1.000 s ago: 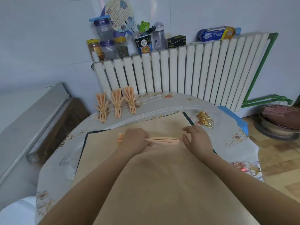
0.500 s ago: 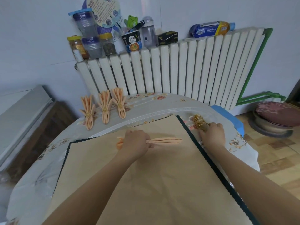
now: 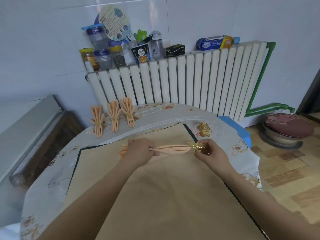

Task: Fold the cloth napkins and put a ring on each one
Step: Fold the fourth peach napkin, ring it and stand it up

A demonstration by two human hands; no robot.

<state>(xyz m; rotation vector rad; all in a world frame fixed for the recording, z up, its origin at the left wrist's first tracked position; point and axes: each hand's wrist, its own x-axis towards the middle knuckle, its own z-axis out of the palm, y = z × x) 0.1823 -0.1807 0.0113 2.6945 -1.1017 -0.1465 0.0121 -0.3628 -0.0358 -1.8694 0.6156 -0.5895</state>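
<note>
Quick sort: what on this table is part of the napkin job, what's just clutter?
Job: left hand gripping the pleated napkin; right hand pinching a gold ring at its tip; spare rings; three ringed napkins; tan mat.

Clutter: jars, frog toy, noodle cup, kitchen roll on the radiator; stool.

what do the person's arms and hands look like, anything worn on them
Both forearms are bare as far as the frame shows: no sleeves, watch or bracelet in view. The left hand and right hand wear no gloves, and no finger rings are visible.
</note>
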